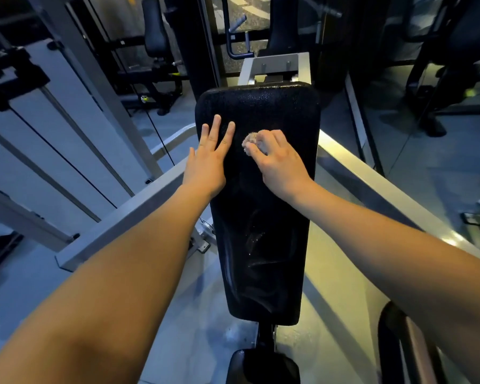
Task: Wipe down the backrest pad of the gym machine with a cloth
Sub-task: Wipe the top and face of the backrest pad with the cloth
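Two hands high on the pad [263,231]: left hand [208,159] flat, spread; right hand [277,159] clutching cloth [248,142], pad's length stretching down below.

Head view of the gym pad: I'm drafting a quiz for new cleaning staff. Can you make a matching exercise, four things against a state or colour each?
Things:
1. left hand
2. right hand
3. cloth
4. backrest pad

States:
A. black, textured
B. grips the cloth
C. pale, bunched up
D. lies flat on the pad, fingers straight

Pairs: 1-D, 2-B, 3-C, 4-A
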Available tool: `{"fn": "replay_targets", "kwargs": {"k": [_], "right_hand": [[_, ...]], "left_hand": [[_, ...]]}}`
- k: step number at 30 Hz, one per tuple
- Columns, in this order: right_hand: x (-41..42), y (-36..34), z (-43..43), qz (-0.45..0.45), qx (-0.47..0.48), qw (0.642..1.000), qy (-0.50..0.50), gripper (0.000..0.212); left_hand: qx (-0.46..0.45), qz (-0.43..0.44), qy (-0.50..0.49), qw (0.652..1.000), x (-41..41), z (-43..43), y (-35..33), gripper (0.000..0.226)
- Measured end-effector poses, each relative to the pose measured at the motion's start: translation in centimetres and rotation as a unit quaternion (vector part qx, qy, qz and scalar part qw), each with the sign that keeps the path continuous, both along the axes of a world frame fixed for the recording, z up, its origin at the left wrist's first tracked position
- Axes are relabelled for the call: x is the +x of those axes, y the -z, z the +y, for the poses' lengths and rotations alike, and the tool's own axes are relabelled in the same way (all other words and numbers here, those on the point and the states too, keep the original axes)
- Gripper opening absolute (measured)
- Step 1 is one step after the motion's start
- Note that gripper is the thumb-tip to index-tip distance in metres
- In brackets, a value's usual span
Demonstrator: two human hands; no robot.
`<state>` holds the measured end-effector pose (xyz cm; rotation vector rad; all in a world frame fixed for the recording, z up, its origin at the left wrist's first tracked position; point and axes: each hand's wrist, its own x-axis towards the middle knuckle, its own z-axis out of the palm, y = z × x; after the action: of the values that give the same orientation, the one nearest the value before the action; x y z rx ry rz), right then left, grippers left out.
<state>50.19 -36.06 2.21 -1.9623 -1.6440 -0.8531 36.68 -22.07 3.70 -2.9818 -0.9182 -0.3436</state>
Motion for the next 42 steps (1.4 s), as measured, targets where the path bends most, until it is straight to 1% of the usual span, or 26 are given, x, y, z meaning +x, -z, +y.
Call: {"fn": "replay_targets", "kwargs": {"k": [2,4,6,7,8,9,12,13,15,17,19,21,23,25,26,28,29,31,32,34,37,38,39,40,41,42], "right_hand": [[-0.9,2.9,-0.3,0.005,-0.021,0.999,-0.028,0.038],[-1.4,5.4,-1.4,-0.02,-0.098,0.992,-0.082,0.036],[-1.4,6.3,-2.3,-0.057,-0.164,0.977,-0.124,0.031],[-1.1,5.8,-2.4,-0.079,-0.167,0.974,-0.134,0.024],[-0.8,4.6,-2.3,-0.085,-0.15,0.976,-0.136,0.02],[-0.1,3.5,-1.9,-0.078,-0.115,0.982,-0.128,0.02],[1.8,-1.1,-1.4,-0.075,-0.014,0.996,-0.039,0.032],[2.0,-1.7,-1.1,-0.068,0.009,0.998,-0.011,0.033],[0.9,-0.5,-0.8,-0.033,0.035,0.999,0.011,0.038],[-0.4,2.8,-0.9,-0.022,0.003,1.0,-0.019,0.046],[-1.0,5.5,-1.9,-0.043,-0.069,0.994,-0.073,0.039],[-0.5,5.5,-2.8,-0.074,-0.095,0.987,-0.11,0.033],[0.0,3.0,-2.9,-0.077,-0.065,0.99,-0.097,0.036],[0.7,-0.5,-2.2,-0.06,0.009,0.997,-0.043,0.047],[1.1,-2.2,-1.7,-0.054,0.034,0.998,-0.013,0.046],[1.1,-4.3,-0.4,-0.03,0.047,0.998,0.03,0.032],[0.9,-4.1,0.4,-0.017,0.052,0.998,0.038,0.029],[-0.3,-1.9,1.3,0.0,0.035,0.999,0.02,0.029],[-1.2,-0.2,1.3,-0.003,0.014,1.0,-0.01,0.028],[-2.8,3.7,0.5,-0.013,-0.056,0.995,-0.077,0.027],[-3.3,6.2,-0.7,-0.024,-0.134,0.982,-0.128,0.037],[-3.0,5.7,-0.6,-0.049,-0.141,0.98,-0.131,0.038],[-2.7,4.6,-0.4,-0.071,-0.136,0.979,-0.133,0.033],[-2.3,3.1,-0.2,-0.077,-0.119,0.982,-0.123,0.028],[-1.7,1.7,0.3,-0.077,-0.093,0.987,-0.103,0.026],[-1.2,0.2,0.8,-0.077,-0.063,0.992,-0.074,0.03]], "left_hand": [[0.001,-0.005,0.001,1.0,-0.1,0.1,0.0,0.116],[0.007,-0.006,0.002,1.0,-0.1,0.1,0.0,0.116],[0.01,-0.005,0.0,1.0,-0.2,0.1,0.1,0.116],[0.011,-0.008,-0.001,1.0,-0.2,0.1,0.1,0.116],[0.012,-0.011,0.0,1.0,-0.3,0.1,0.0,0.116],[0.013,-0.013,0.003,1.0,-0.4,0.1,0.0,0.116],[0.011,-0.011,0.005,1.0,-0.5,0.0,0.0,0.116],[0.009,-0.011,0.006,1.0,-0.5,0.0,0.0,0.116],[0.009,-0.013,0.008,1.0,-0.5,-0.1,0.0,0.117],[0.011,-0.012,0.009,1.0,-0.5,0.0,0.0,0.116],[0.015,-0.01,0.011,1.0,-0.7,-0.1,-0.2,0.115],[0.021,-0.011,0.017,1.0,-1.1,-0.3,-0.6,0.11],[0.022,-0.009,0.032,0.999,-1.5,-0.3,-1.0,0.101],[0.029,-0.017,0.048,0.998,-2.3,0.0,-1.3,0.09],[0.04,-0.026,0.05,0.998,-2.8,0.2,-1.2,0.085],[0.063,-0.044,0.046,0.996,-3.9,0.7,-0.8,0.078],[0.069,-0.046,0.045,0.996,-4.4,0.9,-0.5,0.077],[0.065,-0.031,0.055,0.996,-5.2,1.2,0.1,0.077],[0.061,-0.015,0.063,0.996,-5.5,1.4,0.4,0.078],[0.047,0.03,0.07,0.996,-5.8,1.8,0.8,0.084],[0.043,0.084,0.053,0.994,-5.8,2.7,0.9,0.09],[0.047,0.095,0.046,0.993,-5.8,2.9,0.8,0.092],[0.046,0.103,0.043,0.993,-5.7,3.1,0.8,0.093],[0.043,0.109,0.043,0.992,-5.6,3.3,0.7,0.095],[0.04,0.111,0.043,0.992,-5.6,3.4,0.7,0.096],[0.037,0.111,0.043,0.992,-5.7,3.4,0.7,0.096]]}}
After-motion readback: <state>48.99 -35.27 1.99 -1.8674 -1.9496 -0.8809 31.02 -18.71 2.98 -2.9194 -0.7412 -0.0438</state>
